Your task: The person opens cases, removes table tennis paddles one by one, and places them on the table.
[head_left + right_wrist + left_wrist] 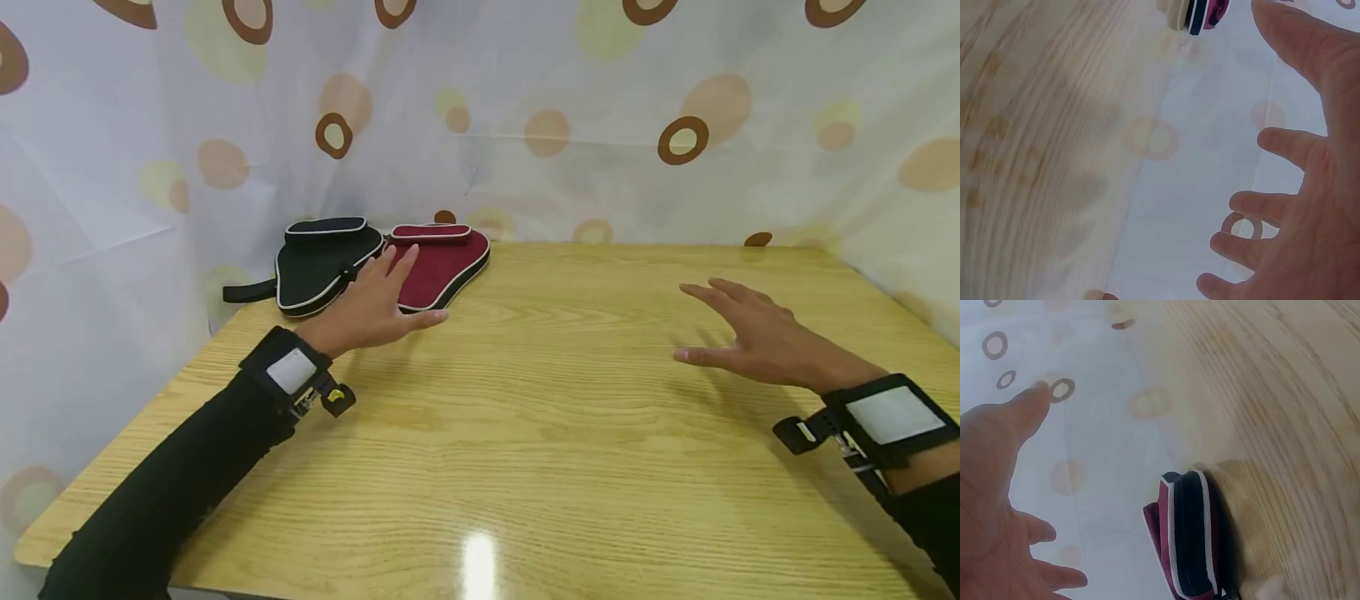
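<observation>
Two paddle-shaped zip cases lie side by side at the back left of the table: a black case [318, 271] with white piping, and a dark red case [450, 262] with white piping and a black side. My left hand [363, 308] is spread in front of them in the head view, covering part of both. In the left wrist view a gap separates that hand [991, 506] from the red case [1191, 540]. Over the right side of the table, my right hand [768, 337] hovers with fingers extended and holds nothing.
The light wooden table [540, 417] spreads out under both hands. A white curtain [510, 75] printed with brown and yellow circles hangs behind and along the sides. A black strap [250, 292] sticks out to the left of the black case.
</observation>
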A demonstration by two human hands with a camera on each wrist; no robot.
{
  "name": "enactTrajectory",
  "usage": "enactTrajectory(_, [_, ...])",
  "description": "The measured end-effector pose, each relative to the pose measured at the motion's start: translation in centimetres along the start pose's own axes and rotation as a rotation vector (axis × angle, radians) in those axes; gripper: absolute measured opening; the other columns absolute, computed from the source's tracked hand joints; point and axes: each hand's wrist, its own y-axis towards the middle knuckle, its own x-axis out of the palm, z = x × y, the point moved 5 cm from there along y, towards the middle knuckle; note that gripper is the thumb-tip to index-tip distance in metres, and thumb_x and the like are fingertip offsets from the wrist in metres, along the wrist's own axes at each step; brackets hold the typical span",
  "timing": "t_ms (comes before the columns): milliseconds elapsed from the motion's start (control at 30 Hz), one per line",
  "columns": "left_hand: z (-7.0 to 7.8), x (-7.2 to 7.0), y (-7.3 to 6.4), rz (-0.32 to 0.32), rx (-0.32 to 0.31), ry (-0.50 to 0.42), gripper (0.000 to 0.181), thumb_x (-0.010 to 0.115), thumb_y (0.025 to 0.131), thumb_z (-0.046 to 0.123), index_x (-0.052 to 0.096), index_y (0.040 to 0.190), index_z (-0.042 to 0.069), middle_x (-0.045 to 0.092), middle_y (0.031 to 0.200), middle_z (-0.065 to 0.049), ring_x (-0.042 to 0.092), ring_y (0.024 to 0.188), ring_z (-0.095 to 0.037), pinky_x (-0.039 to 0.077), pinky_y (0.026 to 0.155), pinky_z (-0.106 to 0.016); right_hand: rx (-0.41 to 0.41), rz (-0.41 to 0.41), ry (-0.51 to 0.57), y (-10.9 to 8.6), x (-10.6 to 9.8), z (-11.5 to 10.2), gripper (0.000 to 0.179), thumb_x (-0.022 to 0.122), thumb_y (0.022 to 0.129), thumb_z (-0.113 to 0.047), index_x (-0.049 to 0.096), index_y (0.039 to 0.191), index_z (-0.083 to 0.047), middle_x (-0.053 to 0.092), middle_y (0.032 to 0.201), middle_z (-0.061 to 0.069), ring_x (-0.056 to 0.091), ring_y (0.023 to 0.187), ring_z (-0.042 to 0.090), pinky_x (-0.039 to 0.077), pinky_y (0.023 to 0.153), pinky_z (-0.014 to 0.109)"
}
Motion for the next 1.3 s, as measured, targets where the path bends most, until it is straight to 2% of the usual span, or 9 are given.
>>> enactTrajectory(333, [-0.1,0.7,0.3,-0.053,-0.026,0.013,0.109,0.060,0.087,0.070,0.004,0.164,0.017,0.001,0.167,-0.022,0.000,0.151,-0.048,0.014,0.113,-0.070,-0.010,0.004,-0.004,0.6,-0.1,-0.3,0.093,0.074,0.090,-0.045,0.025,0.159,-0.007,0.015,0.160,0.035,0.017,0.140,0.062,0.015,0.096,0.082])
enactTrajectory(867, [0.2,0.5,1.5,-0.028,-0.024,0.011,0.107,0.059,0.089,0.068,0.007,0.163,0.013,0.005,0.166,-0.025,0.003,0.151,-0.049,0.018,0.114,-0.067,0.000,0.007,-0.009,1.5,0.0,-0.4,0.091,0.076,0.088,-0.044,0.029,0.157,-0.006,0.017,0.159,0.035,0.018,0.140,0.062,0.016,0.096,0.082])
enactTrajectory(1000, [-0.3,0.4,2.4,-0.007,-0.062,0.006,0.106,0.059,0.089,0.068,0.009,0.163,0.010,0.006,0.166,-0.026,0.005,0.150,-0.050,0.021,0.114,-0.067,-0.003,0.002,-0.003,1.8,-0.1,-0.5,0.091,0.075,0.089,-0.045,0.029,0.158,-0.006,0.017,0.159,0.034,0.017,0.141,0.061,0.016,0.097,0.082])
enactTrajectory(1167, [-1.6,0.9,4.6,0.039,-0.132,-0.008,0.104,0.057,0.089,0.067,0.011,0.163,0.010,0.012,0.164,-0.027,0.010,0.149,-0.052,0.029,0.109,-0.067,-0.013,-0.004,-0.001,2.0,0.1,-0.5,0.092,0.073,0.090,-0.046,0.027,0.158,-0.006,0.017,0.159,0.035,0.018,0.141,0.061,0.017,0.096,0.083])
enactTrajectory(1300, [-2.5,1.6,6.3,0.039,-0.165,0.005,0.099,0.056,0.090,0.066,0.015,0.162,0.011,0.014,0.163,-0.027,0.013,0.148,-0.052,0.032,0.108,-0.066,-0.015,-0.011,-0.009,2.3,0.3,-0.5,0.093,0.072,0.090,-0.049,0.026,0.159,-0.006,0.017,0.160,0.035,0.018,0.141,0.061,0.017,0.095,0.083])
